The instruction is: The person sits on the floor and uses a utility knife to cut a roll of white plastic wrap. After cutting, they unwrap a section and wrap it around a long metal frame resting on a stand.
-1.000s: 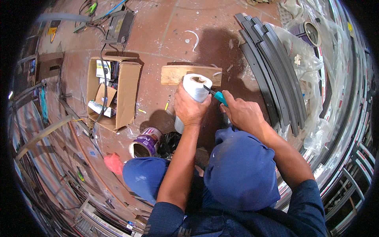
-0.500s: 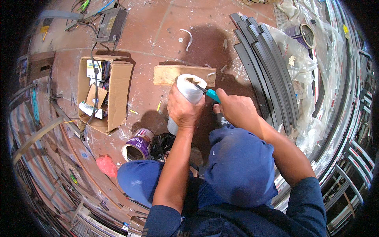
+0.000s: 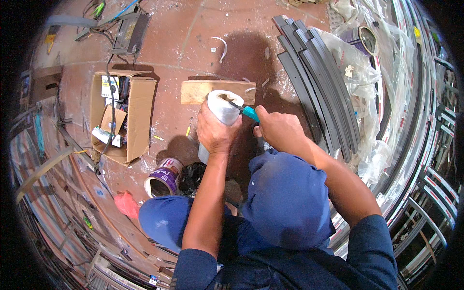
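Observation:
My left hand (image 3: 217, 131) is wrapped round a roll of clear stretch film (image 3: 223, 112), held upright but tilted, with its open end toward me. Ragged brown cardboard shows inside the end. In my right hand (image 3: 279, 129), closed round the grip, is a teal-handled tool (image 3: 250, 113) with a narrow dark shaft. The shaft reaches into the roll's core, at the right edge of the hole; its tip is hidden, so I cannot tell its exact kind. Just beyond the roll lies a wooden board (image 3: 195, 92) on the floor.
An open cardboard box (image 3: 142, 121) with packages stands left. A purple-and-white bucket (image 3: 166, 176) lies near my left knee, beside a black plastic bag (image 3: 192, 178). Dark metal profiles (image 3: 316, 82) and plastic sheeting (image 3: 357, 72) lie right. Scraps dot the tiled floor (image 3: 174, 29).
The view has shifted slightly, so everything sits a little further left. The tool stays in the roll's core, its angle slightly changed. Both hands keep their grips.

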Available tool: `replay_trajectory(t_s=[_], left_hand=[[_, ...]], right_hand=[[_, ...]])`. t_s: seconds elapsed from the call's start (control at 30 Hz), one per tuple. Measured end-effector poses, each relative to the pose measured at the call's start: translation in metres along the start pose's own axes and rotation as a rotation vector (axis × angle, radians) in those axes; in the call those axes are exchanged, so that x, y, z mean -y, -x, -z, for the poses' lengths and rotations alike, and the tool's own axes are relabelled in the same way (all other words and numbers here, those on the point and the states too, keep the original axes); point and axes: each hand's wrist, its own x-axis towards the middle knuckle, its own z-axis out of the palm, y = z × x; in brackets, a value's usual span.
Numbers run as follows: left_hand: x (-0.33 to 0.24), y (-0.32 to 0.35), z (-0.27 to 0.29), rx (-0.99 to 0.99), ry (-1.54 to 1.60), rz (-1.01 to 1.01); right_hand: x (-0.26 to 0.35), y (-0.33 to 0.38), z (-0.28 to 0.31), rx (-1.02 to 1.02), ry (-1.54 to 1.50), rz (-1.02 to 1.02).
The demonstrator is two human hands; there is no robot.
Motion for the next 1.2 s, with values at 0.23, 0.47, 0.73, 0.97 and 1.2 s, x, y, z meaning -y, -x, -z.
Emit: replay_trajectory(t_s=[0.23, 0.47, 0.73, 0.97, 1.2], left_hand=[[0.0, -0.004, 0.01, 0.066, 0.034, 0.064], [-0.004, -0.007, 0.01, 0.093, 0.104, 0.091], [-0.002, -0.012, 0.022, 0.148, 0.033, 0.138], [0.006, -0.023, 0.031, 0.209, 0.15, 0.111], [0.011, -0.024, 0.026, 0.225, 0.119, 0.115]], right_hand=[[0.002, 0.007, -0.004, 0.022, -0.039, -0.045], [-0.002, -0.002, -0.005, -0.073, 0.003, 0.032], [0.001, 0.0, -0.004, 0.014, 0.052, -0.038], [-0.035, -0.008, -0.021, -0.038, -0.031, -0.189], [-0.012, -0.002, 0.0, -0.182, -0.174, 0.071]])
